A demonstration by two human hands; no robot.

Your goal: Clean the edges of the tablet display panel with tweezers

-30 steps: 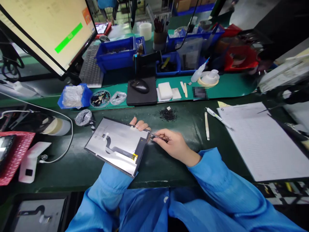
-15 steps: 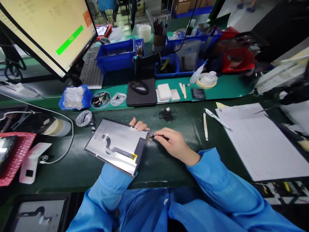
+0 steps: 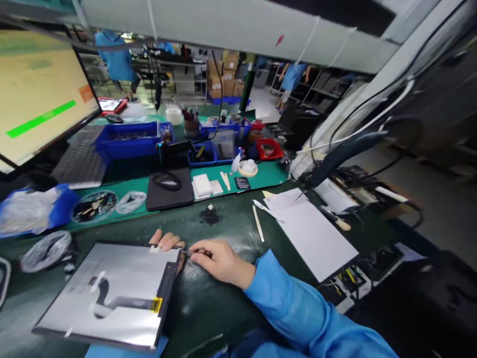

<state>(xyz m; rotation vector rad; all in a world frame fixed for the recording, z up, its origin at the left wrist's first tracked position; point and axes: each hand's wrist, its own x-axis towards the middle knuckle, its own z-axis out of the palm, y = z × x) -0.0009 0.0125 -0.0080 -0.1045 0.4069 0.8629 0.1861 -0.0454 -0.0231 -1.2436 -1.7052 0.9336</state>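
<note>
A flat silver panel (image 3: 112,293) with a dark flex cable lies tilted on the dark green bench. My left hand (image 3: 167,242) reaches under it, fingers curled over its far right corner, holding it. My right hand (image 3: 218,261) is closed in a pinch on thin tweezers (image 3: 187,253), whose tip touches the panel's far right corner next to my left fingers. Both arms wear blue sleeves.
A small black debris pile (image 3: 209,216) lies beyond my hands. White sticks (image 3: 258,223), a pen and a paper sheet (image 3: 309,231) are to the right. A mouse (image 3: 167,181), blue bins (image 3: 126,140), a keyboard and a monitor (image 3: 37,109) stand at the back. People in blue stand far behind.
The camera has tilted up and turned right, so the room behind comes into view. Both hands stay at the panel's corner with the tweezers.
</note>
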